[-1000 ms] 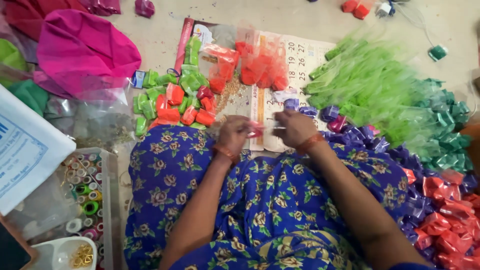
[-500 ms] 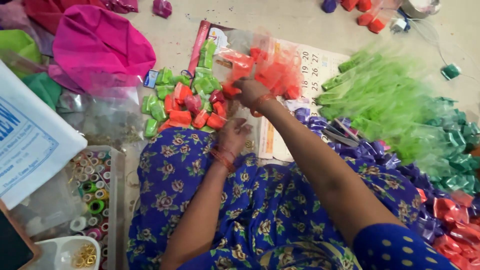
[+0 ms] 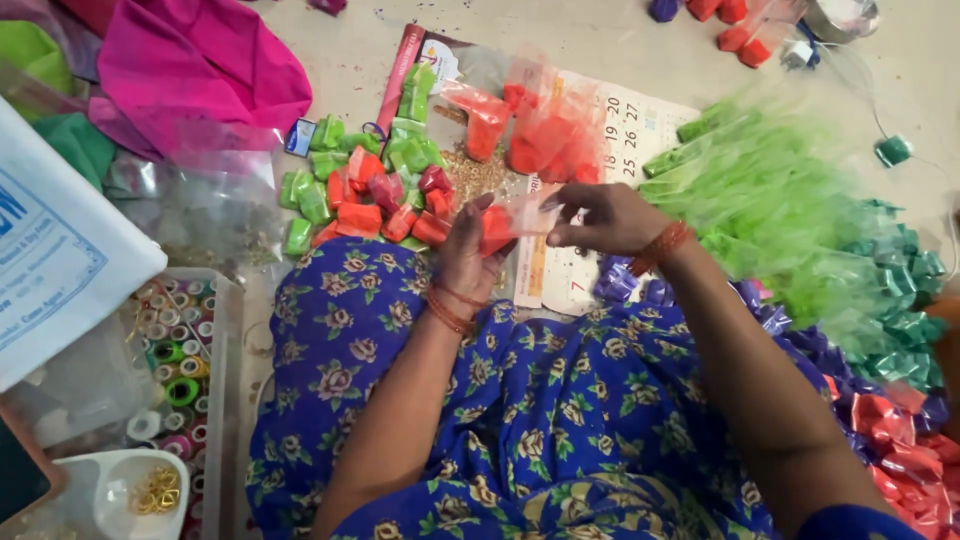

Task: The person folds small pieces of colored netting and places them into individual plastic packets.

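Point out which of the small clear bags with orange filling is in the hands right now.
The orange bag stretched between the left hand and the right hand, just above the blue dress. The other orange bags lie untouched on the calendar.

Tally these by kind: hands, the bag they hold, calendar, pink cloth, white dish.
Hands: 2, left hand and right hand
Orange bag, pinched by both: 1
Calendar: 1
Pink cloth: 1
White dish: 1
Total: 6
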